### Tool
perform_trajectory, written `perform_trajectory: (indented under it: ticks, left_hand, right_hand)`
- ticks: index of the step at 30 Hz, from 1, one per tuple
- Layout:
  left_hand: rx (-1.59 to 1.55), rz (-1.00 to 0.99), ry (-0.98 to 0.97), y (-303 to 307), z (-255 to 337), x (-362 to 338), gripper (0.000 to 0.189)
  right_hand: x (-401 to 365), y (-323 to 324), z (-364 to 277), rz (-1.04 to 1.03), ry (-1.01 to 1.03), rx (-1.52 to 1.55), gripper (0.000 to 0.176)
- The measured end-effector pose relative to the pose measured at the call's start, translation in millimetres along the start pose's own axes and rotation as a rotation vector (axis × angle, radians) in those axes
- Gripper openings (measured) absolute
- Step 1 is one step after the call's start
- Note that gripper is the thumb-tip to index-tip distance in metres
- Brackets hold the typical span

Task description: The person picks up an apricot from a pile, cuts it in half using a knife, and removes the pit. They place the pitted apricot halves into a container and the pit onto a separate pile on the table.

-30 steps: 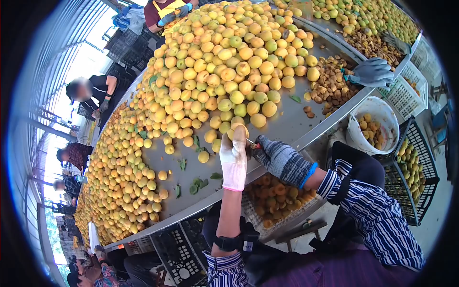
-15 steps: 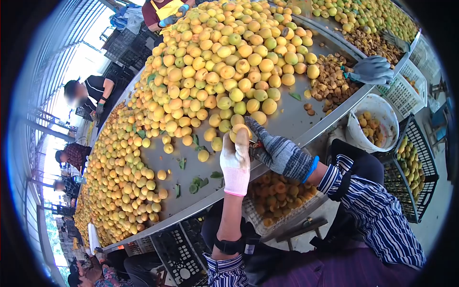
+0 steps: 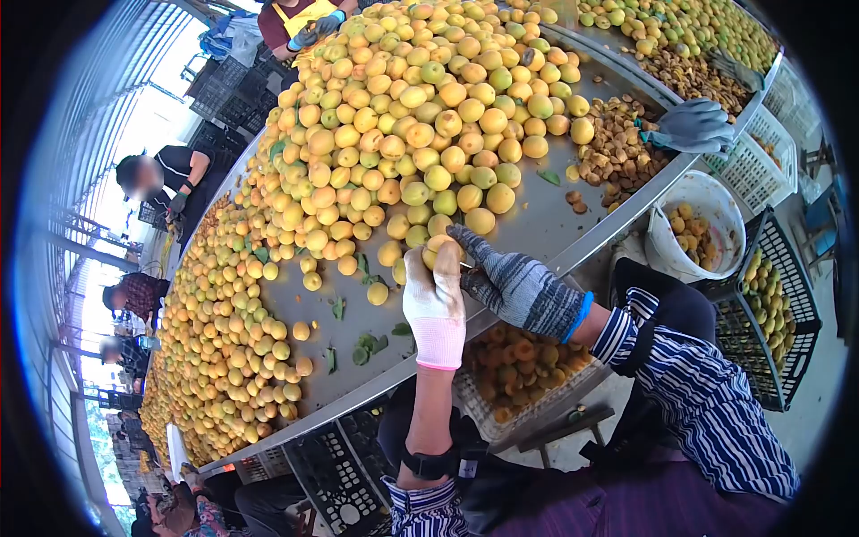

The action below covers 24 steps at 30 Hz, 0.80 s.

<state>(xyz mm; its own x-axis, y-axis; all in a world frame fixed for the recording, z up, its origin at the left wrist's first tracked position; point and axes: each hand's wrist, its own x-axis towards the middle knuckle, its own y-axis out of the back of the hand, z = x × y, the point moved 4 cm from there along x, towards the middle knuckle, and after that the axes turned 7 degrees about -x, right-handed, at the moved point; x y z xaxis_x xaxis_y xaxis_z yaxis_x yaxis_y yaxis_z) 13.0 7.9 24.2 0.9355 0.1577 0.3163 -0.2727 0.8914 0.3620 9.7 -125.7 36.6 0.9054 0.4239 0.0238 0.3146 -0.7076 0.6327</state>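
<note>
My left hand (image 3: 436, 309), in a white glove with a pink cuff, grips a yellow-orange fruit (image 3: 440, 250) between thumb and fingers above the table edge. Close on its right, my right hand (image 3: 523, 291), in a grey knit glove with a blue cuff, is closed around a small tool, mostly hidden by the fingers. The tool's thin metal part reaches the fruit's side. Just beyond both hands, a large heap of similar fruit (image 3: 394, 116) covers much of the metal table (image 3: 528, 224). A few green leaves (image 3: 367, 346) lie left of my left hand.
Brown pits (image 3: 613, 143) and a grey glove (image 3: 693, 127) lie at the right. Below the table edge are a crate of fruit (image 3: 514, 367), a white bucket (image 3: 698, 201) and a black crate (image 3: 792, 309). Other people (image 3: 170, 179) stand along the table's far left side.
Both hands have shifted slightly left in view, still together at the fruit. The co-worker at the top has brought their gloved hands closer together.
</note>
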Motion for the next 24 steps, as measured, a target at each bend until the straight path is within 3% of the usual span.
perform_trajectory:
  ticks: [2,5,7,9,12,15,16,17,18,19,20,21,23,24]
  left_hand:
    - [0.012,-0.001,-0.05,-2,5,-1,0.043]
    - [-0.028,0.014,0.028,-6,-13,0,0.044]
    - [-0.02,0.018,0.008,-8,-9,-2,0.046]
    - [-0.012,0.022,-0.012,-9,-9,-2,0.047]
    - [-0.247,-0.004,0.146,-11,-27,-3,0.047]
    - [-0.409,0.078,0.065,-16,-30,-9,0.044]
    - [-0.506,0.099,0.287,-16,-33,-10,0.044]
    - [-0.505,0.1,0.288,-12,-36,-7,0.044]
    - [-0.314,-0.024,0.169,-8,-37,-3,0.045]
    - [-0.122,-0.149,0.047,-8,-35,-2,0.046]
    - [-0.353,-0.112,0.183,-10,-30,-4,0.043]
    - [-0.356,-0.108,0.184,-8,-18,-4,0.043]
    - [-0.765,-0.17,0.557,-8,-10,0,0.041]
    - [-1.015,-0.222,0.682,-12,-12,6,0.042]
  right_hand:
    - [-2,0,1,-0.085,-0.079,0.009,0.058]
    - [3,-18,21,-0.01,0.02,0.095,0.059]
    - [7,-27,33,0.211,0.193,0.157,0.059]
    - [6,-24,29,0.193,0.167,0.205,0.059]
    - [4,-24,30,0.189,0.146,0.304,0.058]
    - [11,-32,48,0.22,0.183,0.357,0.057]
    - [21,-48,72,0.01,0.073,0.875,0.046]
    - [25,-60,83,-0.216,-0.05,1.386,0.036]
    - [7,-11,37,-0.064,-0.267,1.116,0.021]
    - [7,-10,37,-0.061,-0.269,1.118,0.021]
    - [6,-10,37,-0.068,-0.277,1.183,0.02]
    - [6,-9,37,-0.08,-0.284,1.244,0.019]
    - [2,-5,41,-0.144,-0.233,1.315,0.025]
    - [1,-6,42,-0.183,-0.329,1.427,0.024]
